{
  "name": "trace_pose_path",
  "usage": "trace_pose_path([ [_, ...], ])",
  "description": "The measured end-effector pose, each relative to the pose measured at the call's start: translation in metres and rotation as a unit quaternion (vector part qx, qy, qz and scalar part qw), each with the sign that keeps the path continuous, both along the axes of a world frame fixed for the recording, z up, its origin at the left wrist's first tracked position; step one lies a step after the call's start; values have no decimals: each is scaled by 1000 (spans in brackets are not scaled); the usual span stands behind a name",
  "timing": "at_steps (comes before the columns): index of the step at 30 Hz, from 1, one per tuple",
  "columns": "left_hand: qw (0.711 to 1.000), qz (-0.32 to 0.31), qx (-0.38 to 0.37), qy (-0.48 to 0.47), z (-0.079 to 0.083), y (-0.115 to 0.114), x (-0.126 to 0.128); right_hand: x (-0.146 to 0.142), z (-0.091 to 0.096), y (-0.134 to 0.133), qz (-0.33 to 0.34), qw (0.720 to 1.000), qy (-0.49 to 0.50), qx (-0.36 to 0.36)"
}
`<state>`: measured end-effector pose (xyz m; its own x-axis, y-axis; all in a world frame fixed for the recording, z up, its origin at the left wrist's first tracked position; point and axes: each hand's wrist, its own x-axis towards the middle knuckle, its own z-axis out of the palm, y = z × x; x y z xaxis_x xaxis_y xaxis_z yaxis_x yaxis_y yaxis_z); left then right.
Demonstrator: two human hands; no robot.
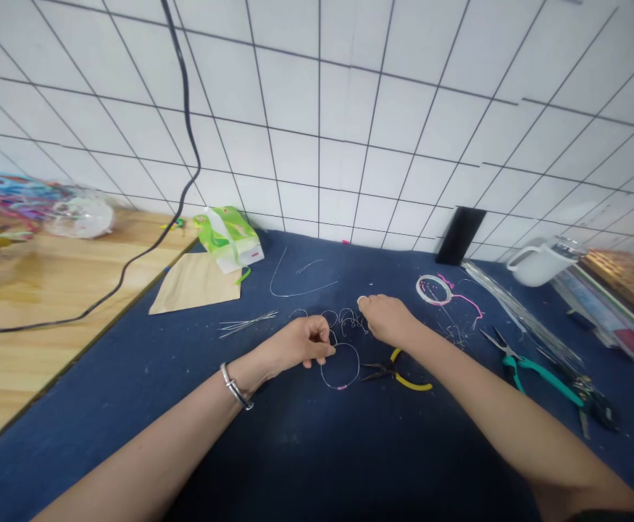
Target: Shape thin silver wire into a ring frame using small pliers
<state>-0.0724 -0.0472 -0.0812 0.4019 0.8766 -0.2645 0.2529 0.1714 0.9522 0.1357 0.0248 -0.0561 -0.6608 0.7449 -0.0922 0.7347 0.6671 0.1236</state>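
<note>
Beadwork on wire seems in hand — left hand [300,342] pinches a round silver-wire loop [359,365] with pink beads [341,388], over the dark blue surface [273,449]. Right hand [386,319] curls beside curled silver wires [348,317], its hold unclear. Next move likely calls for fine pinching.

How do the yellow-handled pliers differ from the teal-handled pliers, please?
The yellow-handled pliers have dark jaws; the teal-handled pliers have greyer ones. The yellow pair looks shorter, the teal pair longer. The yellow pair lies left of the right forearm, the teal pair right of it. Both lie on the blue work surface with jaws parted.
</note>
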Motion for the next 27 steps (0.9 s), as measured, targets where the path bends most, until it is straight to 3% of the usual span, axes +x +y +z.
trace_pose_path([
  [8,1000,-2,-2,-28,3,0,-1,6,24,0,1,1000,-9,22],
  [14,1000,2,14,-21,2,-1,-2,11,27,-2,6,999,52,-1],
  [21,999,18,5,-47,4,-1,-1,10,24,-4,-23,978,191,-80],
  [27,990,78,-20,-112,4,-6,9,22,22,-32,-81,927,301,-207],
])
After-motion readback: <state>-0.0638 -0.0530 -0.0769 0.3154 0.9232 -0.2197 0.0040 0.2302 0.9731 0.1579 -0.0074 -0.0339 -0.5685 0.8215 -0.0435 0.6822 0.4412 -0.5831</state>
